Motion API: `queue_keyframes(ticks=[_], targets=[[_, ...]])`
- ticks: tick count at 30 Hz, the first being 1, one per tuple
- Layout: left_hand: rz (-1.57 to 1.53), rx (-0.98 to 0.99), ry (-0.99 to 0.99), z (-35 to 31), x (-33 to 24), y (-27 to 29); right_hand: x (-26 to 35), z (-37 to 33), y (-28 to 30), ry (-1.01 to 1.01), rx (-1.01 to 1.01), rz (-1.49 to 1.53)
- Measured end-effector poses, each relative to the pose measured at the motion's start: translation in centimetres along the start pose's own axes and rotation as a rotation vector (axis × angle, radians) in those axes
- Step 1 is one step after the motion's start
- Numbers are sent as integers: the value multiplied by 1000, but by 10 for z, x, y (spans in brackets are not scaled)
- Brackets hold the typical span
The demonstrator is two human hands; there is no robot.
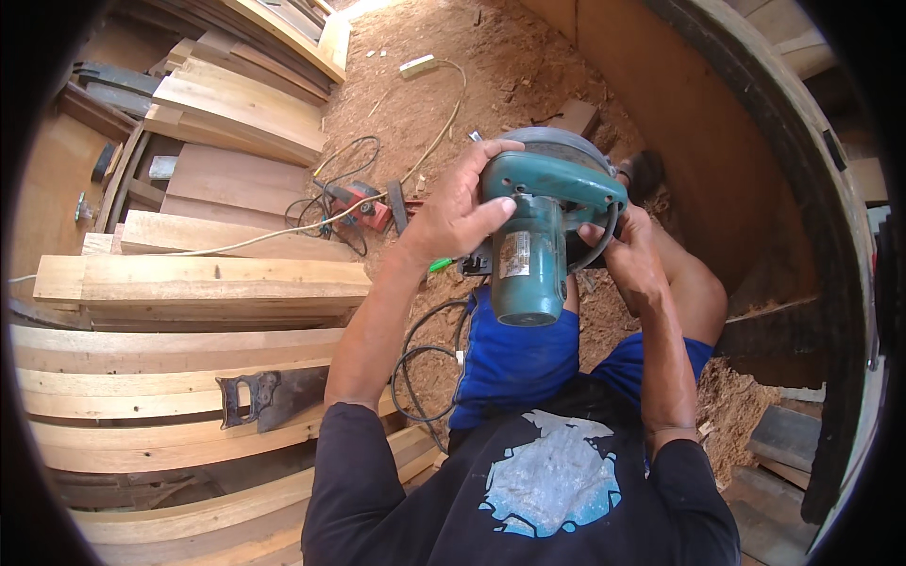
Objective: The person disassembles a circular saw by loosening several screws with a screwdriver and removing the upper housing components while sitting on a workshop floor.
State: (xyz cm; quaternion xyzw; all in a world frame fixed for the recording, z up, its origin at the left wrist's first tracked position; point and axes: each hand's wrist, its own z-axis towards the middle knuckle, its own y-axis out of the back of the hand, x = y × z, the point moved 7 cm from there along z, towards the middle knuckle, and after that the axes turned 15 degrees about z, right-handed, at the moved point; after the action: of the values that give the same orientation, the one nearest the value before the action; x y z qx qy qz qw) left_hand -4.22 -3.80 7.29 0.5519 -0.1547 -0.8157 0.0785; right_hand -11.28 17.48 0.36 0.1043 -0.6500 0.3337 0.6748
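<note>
Circular saw (538, 226) — between both hands' grip

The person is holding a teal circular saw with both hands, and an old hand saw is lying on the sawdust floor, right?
Not quite. Both hands, left hand and right hand, do hold the teal circular saw, but the old hand saw with the dark handle lies on the pale wooden planks at the person's left, not on the sawdust floor. The head view shows it.

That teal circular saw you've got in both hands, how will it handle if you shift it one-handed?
The circular saw probably feels heavy and rigid: a bulky motor housing, and both the left hand and the right hand grip it. Likely unbalanced toward the motor. Its black cord looks floppy and may drag.
</note>
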Motion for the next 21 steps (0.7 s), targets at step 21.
queue_keyframes(ticks=[21], targets=[[369, -252, -81, 6, -4, -7, -12, 0, 11, -47, -6, 93]])
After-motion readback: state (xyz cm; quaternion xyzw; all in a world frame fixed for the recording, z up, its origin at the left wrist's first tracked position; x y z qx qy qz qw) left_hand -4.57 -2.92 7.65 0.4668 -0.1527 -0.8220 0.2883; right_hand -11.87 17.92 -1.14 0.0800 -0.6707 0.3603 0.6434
